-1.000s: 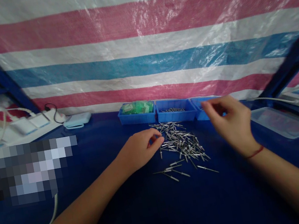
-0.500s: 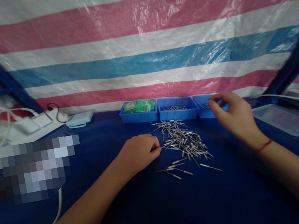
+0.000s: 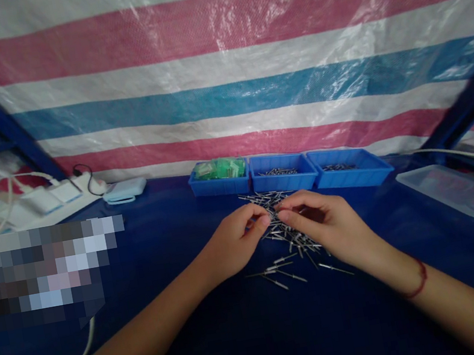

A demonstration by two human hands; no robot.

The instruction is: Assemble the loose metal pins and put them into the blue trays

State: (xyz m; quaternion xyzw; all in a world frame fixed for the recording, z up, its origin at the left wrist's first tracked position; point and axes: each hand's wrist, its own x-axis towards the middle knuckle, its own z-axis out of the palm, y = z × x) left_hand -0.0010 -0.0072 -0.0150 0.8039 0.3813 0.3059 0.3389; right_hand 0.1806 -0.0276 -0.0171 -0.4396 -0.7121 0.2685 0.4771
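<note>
A heap of thin metal pins [image 3: 291,240] lies on the dark blue cloth [image 3: 246,335] in the middle. My left hand [image 3: 235,241] and my right hand [image 3: 322,225] meet over the heap, fingertips almost touching. Both hands pinch with thumb and forefinger; a small pin seems to sit between them, too small to make out. A red string circles my right wrist. Behind the heap stand three blue trays: the left tray [image 3: 219,185] holds green parts, the middle tray [image 3: 282,180] and the right tray [image 3: 355,173] hold small metal parts.
A clear plastic lid [image 3: 462,190] lies at the right. A white power strip [image 3: 46,202] with cables and a pale blue device [image 3: 124,190] sit at the back left. A striped tarpaulin [image 3: 218,70] hangs behind, between blue frame bars. A white cable [image 3: 82,352] runs down the left.
My right hand came back from the right blue tray to the pin heap and now meets my left hand. My left hand shifted slightly right and pinches.
</note>
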